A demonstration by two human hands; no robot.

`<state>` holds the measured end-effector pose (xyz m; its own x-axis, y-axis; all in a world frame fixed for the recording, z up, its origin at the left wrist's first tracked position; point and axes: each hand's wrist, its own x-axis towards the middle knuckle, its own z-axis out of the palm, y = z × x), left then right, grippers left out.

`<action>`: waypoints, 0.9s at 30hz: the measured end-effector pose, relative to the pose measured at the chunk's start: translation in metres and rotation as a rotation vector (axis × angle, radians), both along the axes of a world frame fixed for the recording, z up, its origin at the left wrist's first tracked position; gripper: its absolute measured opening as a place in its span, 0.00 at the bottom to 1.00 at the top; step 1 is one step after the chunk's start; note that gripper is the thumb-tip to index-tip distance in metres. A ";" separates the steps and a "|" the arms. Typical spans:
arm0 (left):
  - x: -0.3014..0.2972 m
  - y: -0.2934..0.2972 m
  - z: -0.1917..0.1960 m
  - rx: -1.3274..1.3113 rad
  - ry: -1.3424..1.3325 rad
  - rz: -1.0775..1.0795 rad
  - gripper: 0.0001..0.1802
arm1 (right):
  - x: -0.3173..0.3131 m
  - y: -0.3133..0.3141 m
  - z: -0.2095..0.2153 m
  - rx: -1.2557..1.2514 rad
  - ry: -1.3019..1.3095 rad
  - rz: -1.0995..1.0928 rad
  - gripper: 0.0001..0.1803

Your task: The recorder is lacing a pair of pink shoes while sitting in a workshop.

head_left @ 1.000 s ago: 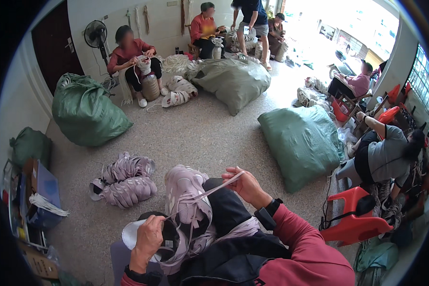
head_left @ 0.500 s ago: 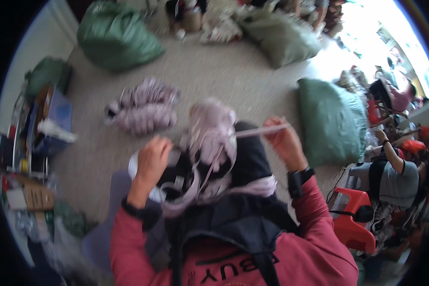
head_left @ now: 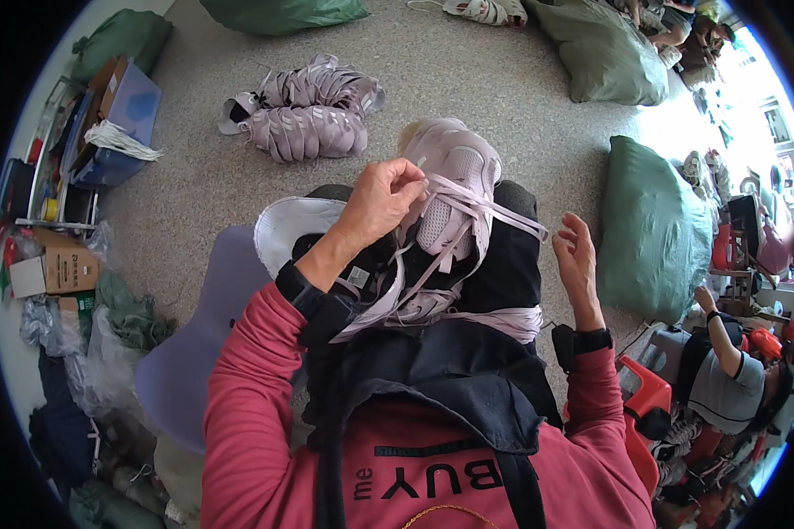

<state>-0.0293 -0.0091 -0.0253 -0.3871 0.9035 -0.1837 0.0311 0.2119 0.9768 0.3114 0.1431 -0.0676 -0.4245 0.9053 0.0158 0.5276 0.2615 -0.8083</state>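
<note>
l hand pinches lace on pink shoe; r hand half-curled nr lace, can't tell hold.

The shoe shows mesh, its lace smooth cloth, the apron matt cloth.

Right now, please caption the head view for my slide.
Left hand at the laces of a pale pink shoe, right hand nearby.

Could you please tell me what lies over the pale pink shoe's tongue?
Pale pink laces cross the tongue, hiding what's directly beneath; the left hand hides part of the shoe.
</note>
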 end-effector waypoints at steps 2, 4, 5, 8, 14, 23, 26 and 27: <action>-0.004 -0.002 -0.008 0.059 0.178 -0.019 0.07 | -0.012 -0.004 0.006 0.000 0.062 0.024 0.23; -0.005 -0.003 -0.005 0.055 0.199 -0.033 0.07 | -0.020 -0.008 0.015 -0.002 0.112 0.040 0.21; -0.006 -0.004 -0.004 0.054 0.225 -0.050 0.07 | -0.024 -0.009 0.020 0.026 0.110 0.061 0.20; -0.012 -0.010 -0.014 0.082 0.294 -0.052 0.08 | -0.033 -0.013 0.022 0.056 0.104 0.100 0.18; -0.004 -0.008 -0.002 0.109 0.407 -0.078 0.06 | -0.035 -0.018 0.024 0.087 0.159 0.116 0.16; 0.017 -0.020 -0.003 0.182 0.722 -0.026 0.09 | -0.112 -0.069 0.075 0.471 0.140 0.589 0.24; 0.031 -0.031 0.007 0.222 0.809 -0.020 0.21 | -0.132 -0.074 0.072 0.505 0.096 0.671 0.28; 0.031 -0.032 0.005 0.227 0.816 -0.017 0.21 | -0.140 -0.076 0.069 0.520 0.071 0.709 0.29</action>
